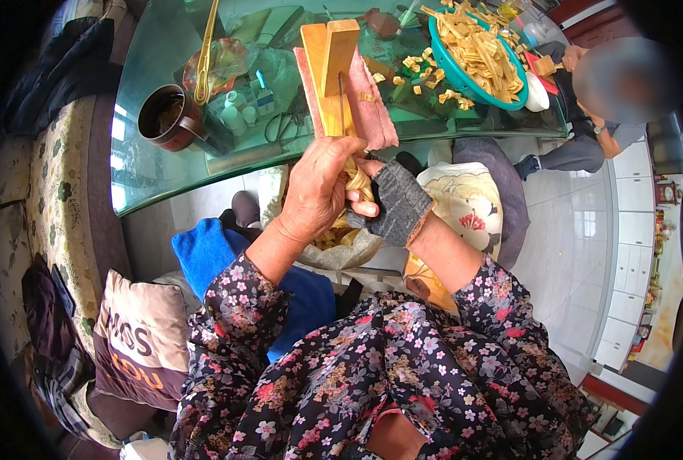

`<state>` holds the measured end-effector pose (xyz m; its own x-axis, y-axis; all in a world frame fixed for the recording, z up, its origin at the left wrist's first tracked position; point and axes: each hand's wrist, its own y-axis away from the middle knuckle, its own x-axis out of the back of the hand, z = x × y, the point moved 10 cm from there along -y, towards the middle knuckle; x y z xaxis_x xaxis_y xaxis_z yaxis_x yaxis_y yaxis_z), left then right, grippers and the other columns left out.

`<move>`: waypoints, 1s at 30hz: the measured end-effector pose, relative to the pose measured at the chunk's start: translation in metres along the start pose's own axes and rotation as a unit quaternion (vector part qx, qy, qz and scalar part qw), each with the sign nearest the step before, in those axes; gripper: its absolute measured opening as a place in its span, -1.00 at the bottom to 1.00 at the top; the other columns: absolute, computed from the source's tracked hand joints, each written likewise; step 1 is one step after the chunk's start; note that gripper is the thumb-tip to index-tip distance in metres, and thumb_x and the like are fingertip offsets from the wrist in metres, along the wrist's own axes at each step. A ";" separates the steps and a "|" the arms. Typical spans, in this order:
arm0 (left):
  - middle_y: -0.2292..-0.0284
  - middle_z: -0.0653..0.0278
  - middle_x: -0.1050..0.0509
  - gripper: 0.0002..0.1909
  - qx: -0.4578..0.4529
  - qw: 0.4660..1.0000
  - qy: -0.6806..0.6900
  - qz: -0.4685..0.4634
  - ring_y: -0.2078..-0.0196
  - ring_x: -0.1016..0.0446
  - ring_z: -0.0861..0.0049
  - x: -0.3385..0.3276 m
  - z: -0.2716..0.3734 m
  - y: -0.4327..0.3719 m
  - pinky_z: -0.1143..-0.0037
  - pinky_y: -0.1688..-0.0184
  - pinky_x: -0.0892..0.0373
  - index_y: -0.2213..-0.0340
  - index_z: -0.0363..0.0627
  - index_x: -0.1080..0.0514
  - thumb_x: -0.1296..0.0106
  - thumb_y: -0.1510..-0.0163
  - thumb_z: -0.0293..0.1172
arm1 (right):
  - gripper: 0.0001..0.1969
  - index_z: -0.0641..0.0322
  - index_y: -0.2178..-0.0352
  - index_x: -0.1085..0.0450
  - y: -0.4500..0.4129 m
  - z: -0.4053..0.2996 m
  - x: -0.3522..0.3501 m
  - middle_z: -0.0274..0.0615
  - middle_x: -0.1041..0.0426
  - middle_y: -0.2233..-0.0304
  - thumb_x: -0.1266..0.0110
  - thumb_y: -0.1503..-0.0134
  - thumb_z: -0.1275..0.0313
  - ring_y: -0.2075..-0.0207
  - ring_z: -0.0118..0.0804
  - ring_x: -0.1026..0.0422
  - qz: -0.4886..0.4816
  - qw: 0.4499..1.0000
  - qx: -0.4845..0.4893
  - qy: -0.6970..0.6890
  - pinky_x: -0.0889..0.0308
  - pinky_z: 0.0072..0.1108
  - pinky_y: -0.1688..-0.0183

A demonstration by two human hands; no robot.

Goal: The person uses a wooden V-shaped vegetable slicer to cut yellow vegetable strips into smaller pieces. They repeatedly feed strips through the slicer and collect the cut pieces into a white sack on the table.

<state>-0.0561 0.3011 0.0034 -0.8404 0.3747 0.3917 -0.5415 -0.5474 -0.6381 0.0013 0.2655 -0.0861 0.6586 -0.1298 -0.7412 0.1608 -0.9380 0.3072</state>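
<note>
Both hands meet just in front of the glass table's near edge, around a bundle of folded yellow strips (357, 179) whose material I cannot settle. My bare left hand (318, 181) closes over its upper end. My right hand (393, 198), in a grey fingerless glove, grips it from the other side with the fingertips showing. Directly beyond the left hand is a wooden stand (338, 63) made of joined boards, with a thin metal rod (342, 103) running along it towards me. The stand rests on a pink cloth (373, 109). My palms are hidden.
On the glass table (163, 178) are a metal mug (166, 123), a yellow ladle (206, 57), scissors (281, 127) and a teal basin (453, 75) heaped with strips; small folded pieces (428, 69) lie nearby. Below my hands is a sack (347, 256). A person (589, 138) sits at right.
</note>
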 end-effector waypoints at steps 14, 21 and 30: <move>0.40 0.34 -0.38 -0.89 0.148 0.937 0.314 0.020 0.34 -0.35 0.66 0.005 -0.025 0.002 0.63 0.26 -0.30 0.33 -0.24 -0.32 0.09 -0.11 -0.46 | -0.73 0.24 0.44 -0.24 0.040 -0.085 -0.085 0.01 -0.34 0.60 -0.01 -0.01 0.23 0.53 -0.02 -0.40 0.097 0.592 0.260 0.757 -0.31 -0.34 0.48; 0.30 0.39 -0.38 -0.76 0.290 0.837 0.464 -0.011 0.25 -0.33 0.76 -0.018 -0.052 0.011 0.69 0.18 -0.26 0.23 -0.23 -0.29 0.04 -0.12 -0.35 | -0.81 0.24 0.37 -0.38 0.035 -0.099 -0.064 -0.17 -0.38 0.59 0.01 -0.09 0.33 0.50 -0.26 -0.39 0.070 0.634 0.360 0.681 -0.28 -0.51 0.46; 0.41 0.39 -0.44 -0.86 0.356 0.823 0.431 0.101 0.37 -0.40 0.71 -0.015 -0.067 0.021 0.65 0.24 -0.33 0.31 -0.30 -0.44 0.01 -0.08 -0.51 | -0.81 0.25 0.37 -0.36 0.014 -0.071 -0.007 -0.36 -0.34 0.65 -0.04 -0.10 0.32 0.69 -0.65 -0.24 0.146 0.918 0.097 0.356 -0.07 -0.83 0.69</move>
<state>-0.0531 0.3339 -0.0601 -0.7519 0.4453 -0.4862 -0.5274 -0.8487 0.0383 0.0509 0.2762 -0.0343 0.9774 -0.2066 -0.0450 -0.1875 -0.9453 0.2668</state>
